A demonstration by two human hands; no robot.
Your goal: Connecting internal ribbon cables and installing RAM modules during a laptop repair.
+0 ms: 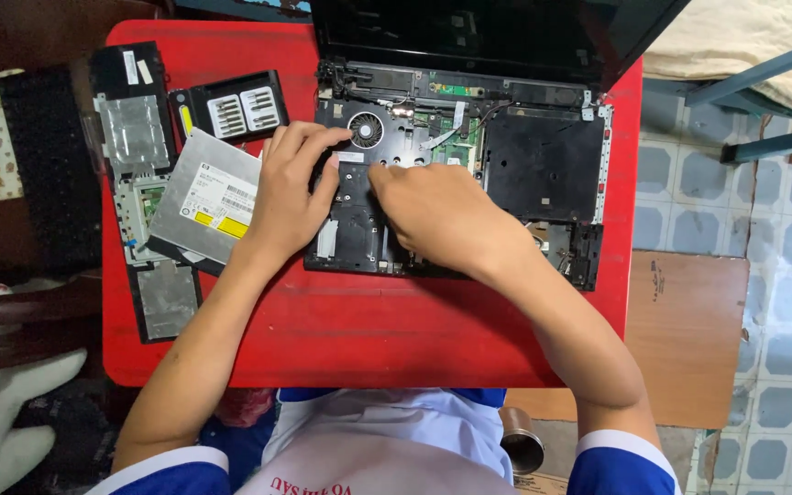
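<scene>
Both hands are pressing curled fingers on the opened laptop base (pixel 543 165) at frame centre, the left hand (pixel 291 188) nearest the fan (pixel 366 129), the right hand (pixel 433 215) just beside it, neither visibly gripping anything.

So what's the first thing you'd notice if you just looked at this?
The bright red table jumps out first, with an opened-up laptop on it, its insides and a small round fan showing. Both hands work in the middle of it: the left hand by the fan, the right hand beside it. To the left lie a silver disc drive and a black screwdriver bit case.
</scene>
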